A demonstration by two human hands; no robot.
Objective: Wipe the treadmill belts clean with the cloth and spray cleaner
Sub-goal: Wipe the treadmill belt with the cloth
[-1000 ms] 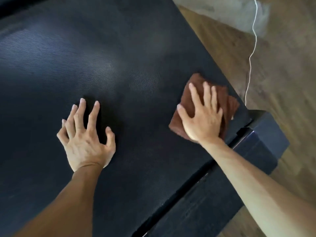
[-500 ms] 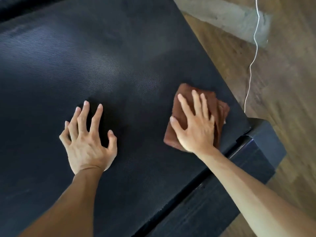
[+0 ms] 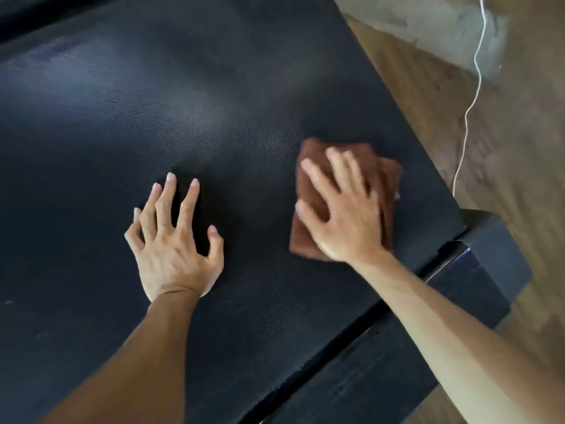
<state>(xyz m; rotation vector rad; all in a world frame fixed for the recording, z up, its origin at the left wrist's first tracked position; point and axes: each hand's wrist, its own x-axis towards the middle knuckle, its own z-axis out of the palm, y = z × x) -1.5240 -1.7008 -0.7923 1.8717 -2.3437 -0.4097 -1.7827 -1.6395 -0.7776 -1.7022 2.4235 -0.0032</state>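
Observation:
The black textured treadmill belt (image 3: pixel 183 96) fills most of the head view. A folded brown cloth (image 3: pixel 312 169) lies flat on the belt near its right edge. My right hand (image 3: pixel 345 215) presses down on the cloth with straight, spread fingers and looks motion-blurred. My left hand (image 3: pixel 174 243) rests on the bare belt to the left of the cloth, fingers spread and fingertips touching the surface. No spray cleaner is in view.
The treadmill's dark side rail and end cap (image 3: pixel 489 249) run along the belt's right edge. Beyond it lies wooden floor (image 3: pixel 519 166), crossed by a thin white cord (image 3: pixel 472 96). A grey patch (image 3: pixel 422 22) sits at the top right.
My right hand has slid the cloth leftward and toward me, away from the belt's right edge. My left hand has stayed planted on the belt.

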